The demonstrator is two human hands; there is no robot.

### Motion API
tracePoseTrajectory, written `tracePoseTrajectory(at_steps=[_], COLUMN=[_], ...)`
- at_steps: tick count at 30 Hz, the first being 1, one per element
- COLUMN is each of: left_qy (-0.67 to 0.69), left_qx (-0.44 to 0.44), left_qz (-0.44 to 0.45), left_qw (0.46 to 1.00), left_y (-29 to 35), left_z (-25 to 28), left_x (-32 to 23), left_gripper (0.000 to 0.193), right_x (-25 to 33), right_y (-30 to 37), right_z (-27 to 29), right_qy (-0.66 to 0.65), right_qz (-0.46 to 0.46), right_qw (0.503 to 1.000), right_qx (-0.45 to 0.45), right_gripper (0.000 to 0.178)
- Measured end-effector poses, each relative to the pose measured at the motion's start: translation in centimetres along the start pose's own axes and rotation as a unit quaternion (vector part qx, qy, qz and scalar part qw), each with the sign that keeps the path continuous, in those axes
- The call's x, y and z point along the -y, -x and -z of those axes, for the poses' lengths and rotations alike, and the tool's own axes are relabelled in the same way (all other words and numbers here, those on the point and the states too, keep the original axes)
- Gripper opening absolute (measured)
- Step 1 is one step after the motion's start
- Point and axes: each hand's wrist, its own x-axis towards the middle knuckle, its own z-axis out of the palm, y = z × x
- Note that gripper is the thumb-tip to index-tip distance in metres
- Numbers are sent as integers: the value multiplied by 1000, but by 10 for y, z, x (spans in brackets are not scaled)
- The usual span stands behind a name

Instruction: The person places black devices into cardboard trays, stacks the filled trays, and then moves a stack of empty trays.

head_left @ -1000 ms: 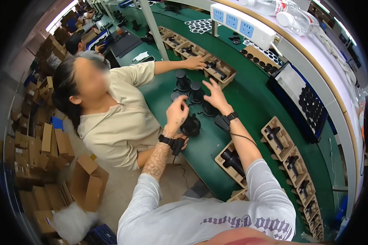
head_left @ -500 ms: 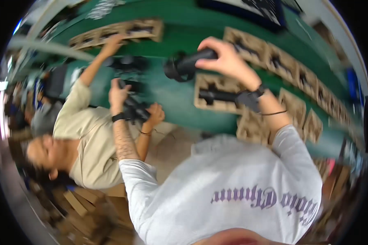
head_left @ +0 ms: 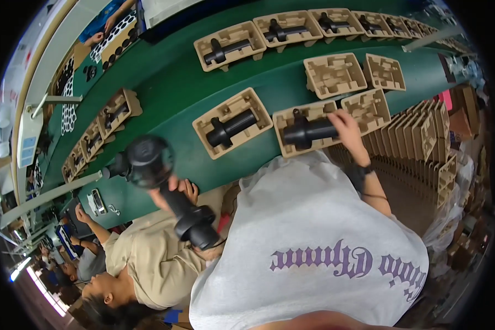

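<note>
Head view: a green bench (head_left: 170, 99) spans the room. In the tan tray (head_left: 315, 147), a black device (head_left: 302, 133) lies under the right hand (head_left: 347, 132), fingers curled over its end; whether gripping, I cannot tell. Left of that tray, the blurred left hand (head_left: 160, 199) wraps a second device (head_left: 190, 221), near a co-worker (head_left: 154, 267); right, nested trays (head_left: 404, 133).

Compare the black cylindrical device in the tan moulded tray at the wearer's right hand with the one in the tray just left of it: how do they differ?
Pose: the black cylindrical device on the right lies nearly horizontal in view; the black cylindrical device on the left slants, narrow end up and right.
Contact: the right hand partly covers the right device's narrow end; no hand touches the left device.
Both lie in tan moulded trays.
</note>
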Motion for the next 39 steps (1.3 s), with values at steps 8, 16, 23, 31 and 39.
tracePoseTrajectory(at_steps=[8, 16, 23, 31, 39], left_qy=[65, 71, 114, 379, 305], left_qx=[-162, -253, -251, -244, -297], left_qz=[35, 368, 530, 379, 326], left_qw=[984, 892, 802, 808, 844], left_y=[-21, -62, -85, -62, -98], left_z=[33, -25, -21, 21, -1], left_x=[79, 157, 229, 236, 261], left_gripper=[56, 52, 51, 40, 32], right_x=[5, 61, 54, -67, -90], right_y=[-10, -9, -25, -27, -54], right_z=[-24, -34, 2, 123, 126], right_qy=[253, -125, 34, 461, 276], right_qz=[159, 157, 255, 194, 215], right_qw=[954, 936, 953, 866, 937], right_qx=[-34, 290, 163, -23, 1], right_gripper=[24, 71, 48, 49, 41])
